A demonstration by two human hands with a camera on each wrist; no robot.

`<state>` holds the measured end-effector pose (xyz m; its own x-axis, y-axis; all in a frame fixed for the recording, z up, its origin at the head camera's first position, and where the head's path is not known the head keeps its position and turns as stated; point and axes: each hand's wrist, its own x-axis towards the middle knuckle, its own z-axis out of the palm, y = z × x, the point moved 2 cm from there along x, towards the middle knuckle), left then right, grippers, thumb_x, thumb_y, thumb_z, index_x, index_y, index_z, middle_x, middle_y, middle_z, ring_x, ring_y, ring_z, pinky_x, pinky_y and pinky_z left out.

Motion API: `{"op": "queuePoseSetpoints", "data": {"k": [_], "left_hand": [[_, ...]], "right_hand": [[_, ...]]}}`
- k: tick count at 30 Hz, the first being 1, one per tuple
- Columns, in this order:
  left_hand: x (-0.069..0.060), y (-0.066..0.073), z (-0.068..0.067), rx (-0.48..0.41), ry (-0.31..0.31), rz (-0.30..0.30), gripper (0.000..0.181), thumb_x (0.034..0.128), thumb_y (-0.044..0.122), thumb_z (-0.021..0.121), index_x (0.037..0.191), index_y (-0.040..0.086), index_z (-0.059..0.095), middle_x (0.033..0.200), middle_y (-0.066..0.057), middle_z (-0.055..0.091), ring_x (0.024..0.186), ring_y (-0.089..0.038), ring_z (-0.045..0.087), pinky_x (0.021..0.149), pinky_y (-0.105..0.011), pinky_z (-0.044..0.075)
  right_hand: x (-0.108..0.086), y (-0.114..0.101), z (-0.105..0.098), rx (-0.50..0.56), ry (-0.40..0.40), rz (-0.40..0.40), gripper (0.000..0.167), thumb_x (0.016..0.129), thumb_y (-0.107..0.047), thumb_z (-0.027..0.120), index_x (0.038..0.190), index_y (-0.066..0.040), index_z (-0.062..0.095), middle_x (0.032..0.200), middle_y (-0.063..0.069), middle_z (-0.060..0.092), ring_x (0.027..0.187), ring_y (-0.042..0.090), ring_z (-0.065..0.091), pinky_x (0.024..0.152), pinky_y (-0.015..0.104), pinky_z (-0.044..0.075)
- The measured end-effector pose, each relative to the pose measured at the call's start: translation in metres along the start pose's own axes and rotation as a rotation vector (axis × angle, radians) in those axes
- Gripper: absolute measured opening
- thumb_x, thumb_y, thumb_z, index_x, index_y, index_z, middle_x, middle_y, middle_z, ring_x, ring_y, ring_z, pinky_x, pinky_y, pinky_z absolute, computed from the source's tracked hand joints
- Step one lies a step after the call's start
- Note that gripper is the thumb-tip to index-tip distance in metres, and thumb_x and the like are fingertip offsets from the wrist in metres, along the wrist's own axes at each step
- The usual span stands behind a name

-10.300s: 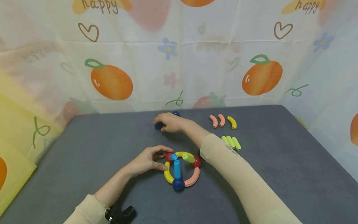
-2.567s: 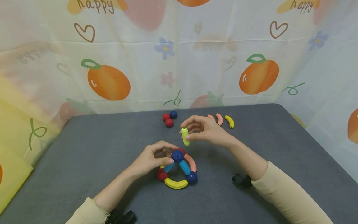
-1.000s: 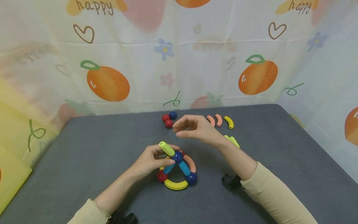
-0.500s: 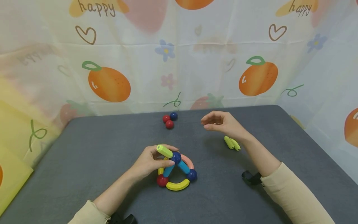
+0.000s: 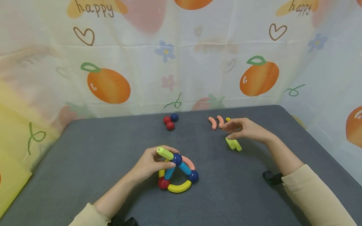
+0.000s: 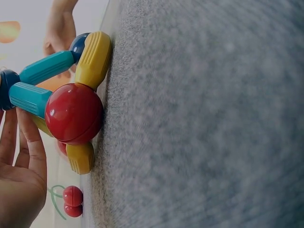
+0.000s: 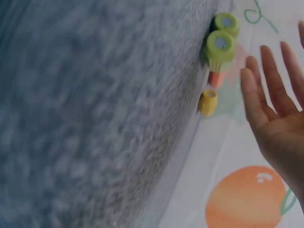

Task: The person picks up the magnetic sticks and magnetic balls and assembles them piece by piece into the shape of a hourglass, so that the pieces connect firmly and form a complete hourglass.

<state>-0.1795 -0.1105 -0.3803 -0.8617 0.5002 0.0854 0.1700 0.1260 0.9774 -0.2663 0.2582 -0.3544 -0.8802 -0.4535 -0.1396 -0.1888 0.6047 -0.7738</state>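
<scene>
A frame of magnetic balls and rods stands on the grey table. Its base shows a red ball, a blue ball, a curved yellow rod and a curved pink rod. Blue rods slope up to a top blue ball, from which a light green rod sticks out up and left. My left hand pinches that top ball between thumb and fingers. My right hand, fingers loosely bent and holding nothing, hovers at two loose light green rods; contact is unclear.
Two red balls and a blue ball lie at the table's back. Two curved pink rods lie at the back right, beside a curved yellow rod partly behind my right hand. A printed cloth hangs behind the table.
The frame has been turned and gained a top blue ball, then a green rod placed by my right hand. That hand let go and moved right to the loose green rods.
</scene>
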Motion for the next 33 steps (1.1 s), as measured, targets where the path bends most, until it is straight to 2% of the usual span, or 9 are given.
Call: {"op": "queuePoseSetpoints", "data": {"k": [9,14,19,26,33], "left_hand": [[-0.001,0.001,0.0,-0.005,-0.009,-0.005,0.038,0.0865,0.014,0.075,0.122,0.006,0.065,0.112,0.015,0.069,0.102,-0.009,0.063,0.093,-0.032,0.053],[-0.001,0.001,0.001,-0.008,-0.013,-0.007,0.038,0.0866,0.014,0.075,0.123,0.006,0.065,0.111,0.015,0.069,0.102,-0.008,0.064,0.092,-0.031,0.054],[-0.001,0.001,0.001,-0.005,-0.012,-0.008,0.038,0.0868,0.014,0.075,0.123,0.007,0.065,0.113,0.01,0.069,0.103,-0.009,0.064,0.092,-0.031,0.054],[0.0,0.0,0.0,0.001,-0.012,-0.013,0.038,0.0873,0.015,0.075,0.124,0.009,0.065,0.121,-0.005,0.068,0.105,-0.01,0.063,0.095,-0.037,0.052],[0.0,-0.001,0.0,0.004,-0.013,-0.009,0.038,0.0877,0.016,0.074,0.123,0.009,0.065,0.127,-0.014,0.066,0.107,-0.011,0.062,0.098,-0.042,0.049]], "right_hand": [[-0.002,0.012,-0.003,-0.034,-0.124,0.036,0.065,0.082,-0.023,0.079,0.139,-0.007,0.052,0.146,0.017,0.054,0.138,0.039,0.047,0.107,0.05,0.048],[-0.001,0.014,0.0,-0.052,-0.161,0.046,0.071,0.08,-0.023,0.082,0.141,-0.008,0.05,0.147,0.016,0.052,0.14,0.04,0.045,0.107,0.05,0.047],[0.0,0.016,0.002,-0.066,-0.194,0.043,0.074,0.079,-0.021,0.082,0.142,-0.003,0.047,0.148,0.019,0.05,0.141,0.043,0.042,0.111,0.053,0.043],[0.001,0.015,0.005,-0.138,-0.196,0.029,0.074,0.078,-0.019,0.082,0.141,0.0,0.048,0.145,0.021,0.051,0.138,0.043,0.045,0.112,0.057,0.04],[0.001,0.011,0.008,-0.234,-0.161,0.009,0.067,0.078,-0.016,0.082,0.137,-0.001,0.054,0.139,0.02,0.057,0.132,0.042,0.051,0.105,0.053,0.048]]}}
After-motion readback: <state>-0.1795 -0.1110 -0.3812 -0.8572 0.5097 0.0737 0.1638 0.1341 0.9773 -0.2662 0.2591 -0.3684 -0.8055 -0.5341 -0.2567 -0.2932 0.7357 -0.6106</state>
